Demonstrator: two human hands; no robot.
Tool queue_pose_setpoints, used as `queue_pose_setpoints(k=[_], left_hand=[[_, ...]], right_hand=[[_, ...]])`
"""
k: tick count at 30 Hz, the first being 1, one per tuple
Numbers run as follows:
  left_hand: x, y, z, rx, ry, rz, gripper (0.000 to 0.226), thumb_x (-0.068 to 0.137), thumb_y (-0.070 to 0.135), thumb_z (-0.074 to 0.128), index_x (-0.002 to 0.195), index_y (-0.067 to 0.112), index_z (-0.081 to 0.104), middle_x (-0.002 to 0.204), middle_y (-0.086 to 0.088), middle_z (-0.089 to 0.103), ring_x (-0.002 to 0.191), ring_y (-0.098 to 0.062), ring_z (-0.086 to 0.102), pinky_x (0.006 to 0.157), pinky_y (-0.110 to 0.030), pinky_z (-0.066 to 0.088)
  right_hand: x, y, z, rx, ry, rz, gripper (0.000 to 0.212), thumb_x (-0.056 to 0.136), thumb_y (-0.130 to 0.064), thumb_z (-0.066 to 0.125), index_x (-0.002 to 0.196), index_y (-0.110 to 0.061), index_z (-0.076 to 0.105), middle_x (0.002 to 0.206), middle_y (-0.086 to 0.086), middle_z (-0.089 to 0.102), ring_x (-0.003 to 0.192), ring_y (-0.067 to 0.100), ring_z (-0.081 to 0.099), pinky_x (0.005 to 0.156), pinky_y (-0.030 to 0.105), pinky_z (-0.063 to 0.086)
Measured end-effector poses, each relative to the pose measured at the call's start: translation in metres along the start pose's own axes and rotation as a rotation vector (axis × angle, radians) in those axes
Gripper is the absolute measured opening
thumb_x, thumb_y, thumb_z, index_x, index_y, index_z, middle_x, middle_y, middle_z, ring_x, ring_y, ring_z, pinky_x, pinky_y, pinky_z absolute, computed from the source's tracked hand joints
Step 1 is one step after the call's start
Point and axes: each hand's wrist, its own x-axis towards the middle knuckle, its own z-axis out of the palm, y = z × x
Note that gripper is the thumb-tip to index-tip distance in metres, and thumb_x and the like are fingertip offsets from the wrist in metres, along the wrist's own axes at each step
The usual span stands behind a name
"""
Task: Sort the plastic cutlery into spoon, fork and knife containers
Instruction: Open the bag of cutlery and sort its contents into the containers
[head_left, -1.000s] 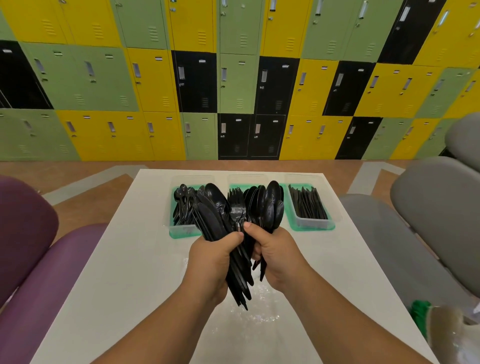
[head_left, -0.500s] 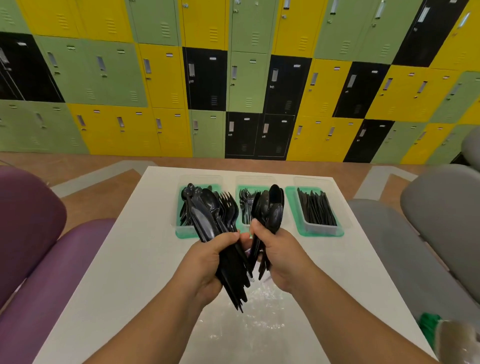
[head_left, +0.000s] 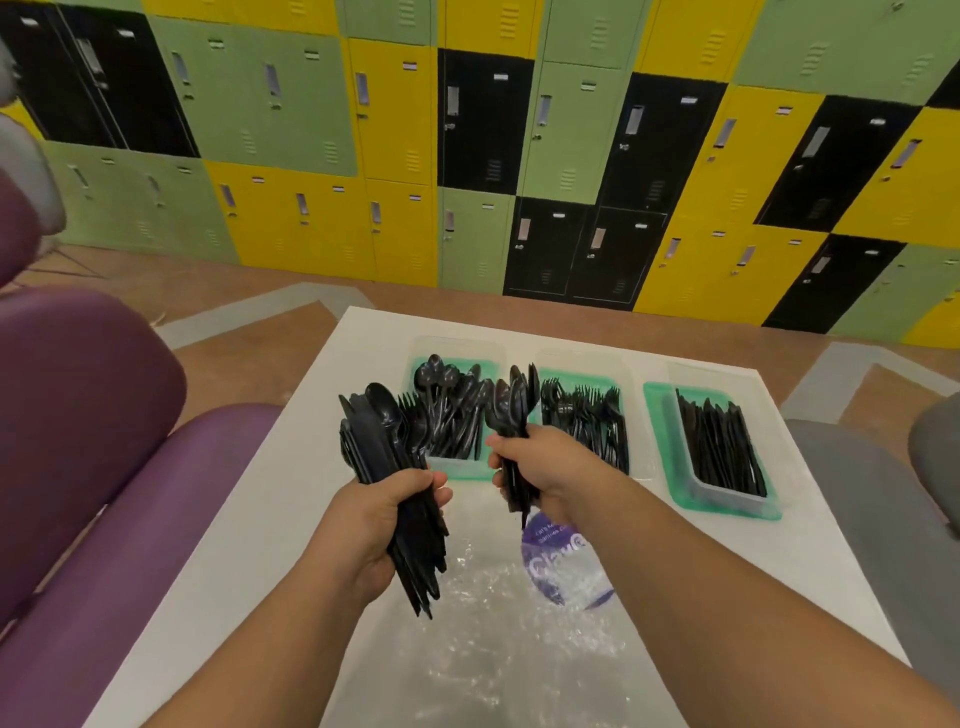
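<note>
Fingers (head_left: 421, 483) of left hand (head_left: 379, 525) curled tight round a thick mixed bundle (head_left: 384, 441): knives, forks, one spoon showing. Heads up, handles poking out below the palm. Right hand (head_left: 548, 467) wraps a thinner bunch (head_left: 511, 402), apparently all spoons, bowls up and tipped slightly away.

Three tubs in a row at far side of bench (head_left: 249, 561): spoon tub (head_left: 457, 471) left, fork tub (head_left: 576, 375) middle, knife tub (head_left: 655, 415) right. All part-filled, pieces lying lengthwise front to back. Crumpled clear bag (head_left: 509, 649) on bench beneath the forearms.

Key relation: spoon tub lies just ahead and a little left of the right hand. The bunch hangs about over the gap between spoon and fork tubs. Its long axis is near upright, while the tub's spoons lie flat, bowls at far end. Judgement: bunch wants tipping forward and a short leftward shift to lie in line. Left hand sits by the tub's left edge, but its load looks unsorted.
</note>
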Motion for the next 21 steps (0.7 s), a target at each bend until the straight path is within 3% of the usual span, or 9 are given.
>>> queue_pose_setpoints(k=[3,6,11,14,16,21], left_hand=[[0.019,0.007,-0.005,-0.006,0.039,0.015,0.009,0.085,0.002,0.063,0.080,-0.001,0.070,0.069,-0.012,0.074,0.068,-0.018,0.072,0.072,-0.035,0.056],[0.032,0.013,-0.010,-0.012,0.069,0.018,0.005,0.082,0.002,0.066,0.080,0.001,0.071,0.074,-0.014,0.075,0.074,-0.021,0.072,0.067,-0.034,0.055],[0.047,0.015,-0.017,-0.028,0.097,0.015,0.007,0.080,0.002,0.068,0.086,0.000,0.071,0.080,-0.016,0.075,0.076,-0.022,0.073,0.066,-0.033,0.055],[0.050,0.014,-0.019,-0.045,0.113,0.016,0.011,0.080,0.001,0.067,0.090,-0.001,0.070,0.083,-0.018,0.075,0.079,-0.025,0.072,0.069,-0.036,0.056],[0.051,0.013,-0.020,-0.044,0.109,0.024,0.016,0.079,0.001,0.068,0.094,-0.003,0.068,0.084,-0.018,0.074,0.077,-0.025,0.072,0.070,-0.036,0.056],[0.054,0.007,-0.021,-0.052,0.111,0.009,0.018,0.079,0.000,0.068,0.097,-0.003,0.068,0.083,-0.018,0.074,0.078,-0.027,0.071,0.070,-0.037,0.055]], right_hand=[[0.040,-0.015,0.019,0.018,0.006,-0.005,0.007,0.098,-0.015,0.053,0.099,-0.009,0.057,0.074,0.005,0.062,0.060,0.017,0.059,0.060,0.031,0.050],[0.073,-0.024,0.035,0.014,0.023,-0.007,0.012,0.093,-0.008,0.059,0.104,-0.004,0.059,0.078,0.007,0.068,0.062,0.018,0.064,0.078,0.037,0.056],[0.118,-0.032,0.061,0.064,0.046,0.034,0.044,0.084,0.001,0.068,0.125,0.005,0.054,0.090,0.012,0.070,0.065,0.021,0.068,0.080,0.038,0.057],[0.134,-0.031,0.068,-0.018,0.101,0.064,0.034,0.081,-0.009,0.075,0.109,0.007,0.062,0.087,0.014,0.067,0.077,0.025,0.064,0.078,0.036,0.055],[0.139,-0.030,0.069,-0.089,0.129,0.085,0.029,0.081,-0.018,0.076,0.097,0.003,0.062,0.077,0.010,0.061,0.067,0.020,0.055,0.068,0.030,0.048],[0.148,-0.027,0.072,-0.112,0.139,0.050,0.029,0.079,-0.022,0.077,0.080,0.000,0.058,0.073,0.013,0.065,0.078,0.032,0.066,0.084,0.040,0.056]])
